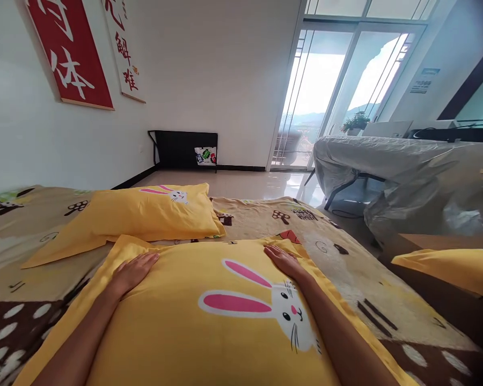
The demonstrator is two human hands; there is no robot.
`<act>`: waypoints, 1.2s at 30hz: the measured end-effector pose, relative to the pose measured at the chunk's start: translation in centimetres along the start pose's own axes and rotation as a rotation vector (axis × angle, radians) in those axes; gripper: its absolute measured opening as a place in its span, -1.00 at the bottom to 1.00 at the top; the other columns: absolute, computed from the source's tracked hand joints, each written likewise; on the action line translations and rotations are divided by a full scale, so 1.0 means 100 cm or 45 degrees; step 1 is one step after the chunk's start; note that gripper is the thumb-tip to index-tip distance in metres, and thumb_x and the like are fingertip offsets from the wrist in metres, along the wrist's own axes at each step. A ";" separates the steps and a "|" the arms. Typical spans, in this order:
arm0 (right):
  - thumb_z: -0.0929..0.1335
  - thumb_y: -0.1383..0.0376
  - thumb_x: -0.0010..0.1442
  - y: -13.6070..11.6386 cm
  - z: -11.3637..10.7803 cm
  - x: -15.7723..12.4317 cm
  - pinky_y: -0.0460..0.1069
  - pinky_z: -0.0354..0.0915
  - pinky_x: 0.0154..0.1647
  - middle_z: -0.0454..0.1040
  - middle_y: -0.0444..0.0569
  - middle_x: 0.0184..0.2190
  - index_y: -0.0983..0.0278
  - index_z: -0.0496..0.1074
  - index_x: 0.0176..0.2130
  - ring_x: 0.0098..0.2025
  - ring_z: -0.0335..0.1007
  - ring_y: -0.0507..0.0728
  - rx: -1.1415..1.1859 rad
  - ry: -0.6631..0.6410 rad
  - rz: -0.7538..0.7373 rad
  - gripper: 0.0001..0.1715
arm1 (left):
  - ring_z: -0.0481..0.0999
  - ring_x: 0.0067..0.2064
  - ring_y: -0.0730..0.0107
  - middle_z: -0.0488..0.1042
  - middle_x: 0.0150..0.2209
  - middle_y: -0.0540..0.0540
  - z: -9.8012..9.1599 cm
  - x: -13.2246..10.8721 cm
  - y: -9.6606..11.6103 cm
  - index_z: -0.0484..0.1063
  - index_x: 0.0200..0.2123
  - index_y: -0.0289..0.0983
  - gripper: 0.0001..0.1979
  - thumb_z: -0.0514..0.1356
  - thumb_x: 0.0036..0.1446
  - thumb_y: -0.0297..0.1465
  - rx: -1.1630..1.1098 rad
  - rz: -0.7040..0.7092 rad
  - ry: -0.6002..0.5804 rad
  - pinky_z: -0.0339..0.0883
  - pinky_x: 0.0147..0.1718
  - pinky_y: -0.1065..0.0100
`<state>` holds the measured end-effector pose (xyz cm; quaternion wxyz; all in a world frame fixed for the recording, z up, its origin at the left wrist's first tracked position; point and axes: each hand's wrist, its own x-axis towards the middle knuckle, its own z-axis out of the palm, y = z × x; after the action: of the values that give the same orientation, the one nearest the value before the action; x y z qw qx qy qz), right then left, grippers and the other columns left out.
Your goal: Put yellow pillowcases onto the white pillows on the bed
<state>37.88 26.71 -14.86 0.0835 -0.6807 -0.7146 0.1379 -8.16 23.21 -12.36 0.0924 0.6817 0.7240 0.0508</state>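
Note:
A large yellow pillow (177, 321) with a white rabbit print lies on the patterned blanket (261, 212), closest to me. My left hand (134, 272) rests palm down near its far left corner, fingers extended. Near the far right corner, my right hand (285, 262) lies on the pillow with its fingers stretched out. Neither hand is wrapped round anything. Just beyond, a second yellow pillow (156, 214) with a rabbit print lies at the left, apart from both hands.
At the right edge, another yellow fabric piece (451, 268) lies on a brown box (422, 242). Behind it stands a table (386, 153) covered in clear plastic. A black folded item (177, 150) leans on the far wall, left of the glass doors (326, 86).

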 end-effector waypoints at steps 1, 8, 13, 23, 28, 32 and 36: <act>-0.02 0.00 0.34 0.006 0.003 0.002 0.20 -0.05 0.29 0.11 -0.07 0.30 0.17 0.19 0.25 0.34 -0.04 0.14 -0.005 0.002 0.034 -0.34 | 0.16 0.29 0.25 0.25 0.24 -0.05 0.004 0.000 -0.003 0.30 0.18 -0.17 -0.44 -0.24 0.25 -0.19 -0.010 -0.034 0.012 -0.01 0.25 0.03; 0.04 0.19 0.33 0.000 -0.028 -0.024 0.26 0.16 0.11 0.34 0.25 0.14 0.39 0.37 0.11 0.20 0.23 0.31 -0.073 0.205 0.339 -0.41 | 0.31 0.20 0.17 0.36 0.16 -0.20 -0.017 -0.021 0.012 0.39 0.04 -0.30 -0.45 -0.27 0.27 -0.26 -0.105 -0.170 0.297 0.12 0.18 0.11; 0.06 0.21 0.33 -0.088 -0.070 -0.074 0.12 0.14 0.13 0.48 0.18 0.00 0.32 0.33 0.14 0.09 0.35 0.22 -0.078 0.463 0.152 -0.46 | 0.41 0.11 0.22 0.44 0.10 -0.16 -0.067 -0.066 0.068 0.39 0.07 -0.30 -0.54 -0.08 0.19 -0.34 -0.144 0.079 0.417 0.22 0.11 0.26; 0.12 0.13 0.33 -0.146 0.013 -0.156 0.14 -0.22 0.35 0.03 -0.04 0.33 0.19 0.13 0.29 0.37 -0.13 0.13 -0.080 0.510 -0.464 -0.41 | 0.01 0.35 0.25 0.04 0.33 -0.05 0.023 -0.139 0.113 0.07 0.30 -0.16 -0.48 -0.12 0.30 -0.25 0.008 0.504 0.525 -0.08 0.29 0.03; 0.05 0.02 0.34 -0.070 0.015 -0.166 0.14 -0.19 0.36 -0.09 -0.07 0.36 0.19 0.02 0.33 0.39 -0.20 0.12 -0.139 0.495 -0.214 -0.33 | -0.10 0.38 0.29 -0.09 0.36 0.02 0.036 -0.154 0.040 -0.07 0.33 -0.14 -0.42 -0.21 0.30 -0.12 0.062 0.279 0.537 -0.13 0.29 0.00; 0.00 0.02 0.34 -0.023 0.031 -0.176 0.15 -0.17 0.36 -0.11 -0.10 0.37 0.20 -0.09 0.36 0.39 -0.24 0.10 -0.146 0.480 -0.033 -0.30 | -0.17 0.39 0.28 -0.16 0.38 0.00 0.047 -0.169 0.007 -0.18 0.36 -0.19 -0.38 -0.29 0.29 -0.11 0.044 0.128 0.490 -0.16 0.29 -0.04; -0.02 0.04 0.34 -0.001 0.042 -0.183 0.17 -0.16 0.37 -0.11 -0.11 0.37 0.20 -0.12 0.36 0.39 -0.24 0.10 -0.146 0.509 0.008 -0.31 | -0.18 0.39 0.27 -0.16 0.38 -0.02 0.054 -0.183 -0.007 -0.18 0.36 -0.23 -0.37 -0.34 0.29 -0.13 0.037 0.059 0.499 -0.16 0.29 -0.03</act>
<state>37.55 8.15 -17.60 0.1844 -0.7002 -0.6885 -0.0404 -6.76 4.64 -16.55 -0.0615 0.6765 0.7129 0.1741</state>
